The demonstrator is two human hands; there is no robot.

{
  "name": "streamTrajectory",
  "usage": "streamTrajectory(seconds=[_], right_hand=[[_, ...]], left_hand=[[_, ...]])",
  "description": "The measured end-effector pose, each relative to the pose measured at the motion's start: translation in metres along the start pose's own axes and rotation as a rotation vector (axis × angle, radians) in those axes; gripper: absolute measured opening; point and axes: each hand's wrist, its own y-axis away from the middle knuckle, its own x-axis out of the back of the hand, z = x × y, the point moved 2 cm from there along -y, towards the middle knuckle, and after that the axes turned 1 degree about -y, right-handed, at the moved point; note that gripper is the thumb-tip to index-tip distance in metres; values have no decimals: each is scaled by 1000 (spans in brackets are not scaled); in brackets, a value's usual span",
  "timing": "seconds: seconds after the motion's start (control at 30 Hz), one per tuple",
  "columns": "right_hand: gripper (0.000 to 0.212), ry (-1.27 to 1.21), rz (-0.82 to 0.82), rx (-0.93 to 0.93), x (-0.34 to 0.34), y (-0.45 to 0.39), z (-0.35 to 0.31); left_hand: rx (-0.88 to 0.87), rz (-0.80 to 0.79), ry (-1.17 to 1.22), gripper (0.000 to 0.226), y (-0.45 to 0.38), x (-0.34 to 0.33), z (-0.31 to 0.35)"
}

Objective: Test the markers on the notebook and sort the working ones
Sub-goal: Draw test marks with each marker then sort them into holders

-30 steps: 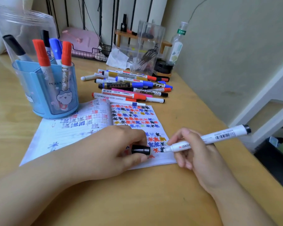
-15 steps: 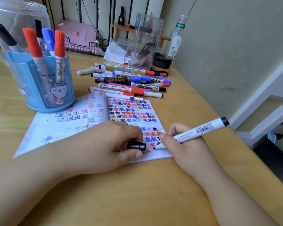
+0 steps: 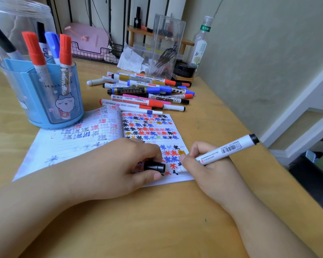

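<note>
Head view. Change: the white marker (image 3: 220, 152) has dropped from raised to tip-on-paper at lower centre, fresh black strokes beside it. Right hand (image 3: 210, 168): fingers gripping the marker barrel. Left hand (image 3: 108, 168): fingers pinching the black cap (image 3: 154, 167), palm resting on the notebook (image 3: 93, 131). Untested markers (image 3: 145, 92): piled on the desk (image 3: 157, 220), upper centre. Blue pen holder (image 3: 39, 94), upper left: several capped markers upright. Advice: light, short strokes in bare paper; keep the page pinned flat.
</note>
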Motion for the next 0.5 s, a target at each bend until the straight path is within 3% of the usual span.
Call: streamTrajectory(seconds=[0.5], right_hand=[[35, -6, -4, -2, -1, 0, -1]], left_hand=[[1, -8, -10, 28, 1, 0, 0]])
